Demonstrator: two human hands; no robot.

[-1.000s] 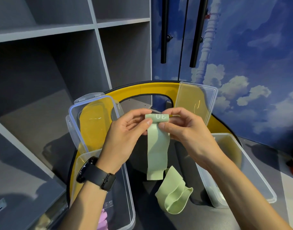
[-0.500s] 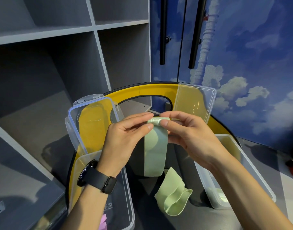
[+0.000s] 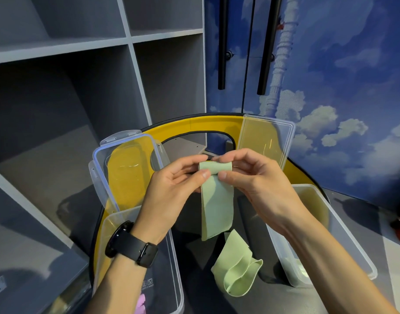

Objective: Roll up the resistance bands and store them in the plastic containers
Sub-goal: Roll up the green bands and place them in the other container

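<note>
A light green resistance band [image 3: 217, 200] hangs between my hands, its top end rolled into a small coil. My left hand [image 3: 171, 191] pinches the coil's left side and my right hand [image 3: 255, 180] pinches its right side, thumbs on the front. The loose tail hangs down over the dark table. A second green band [image 3: 237, 270] lies crumpled on the table below. A clear plastic container [image 3: 171, 268] stands at lower left with something pink [image 3: 141, 302] inside. Another clear container [image 3: 337, 234] stands at the right under my right forearm.
Two clear lids lean upright against the yellow rim [image 3: 194, 125] behind: one with clips [image 3: 126, 173] at left, one plain [image 3: 267, 141] at right. Grey shelving [image 3: 81, 87] fills the left. A blue cloud-painted cabinet with black handles [image 3: 221, 41] stands at the back right.
The rolled coil at the band's top has grown and the printed side has turned out of sight. The hanging tail is shorter. Both hands stay in place.
</note>
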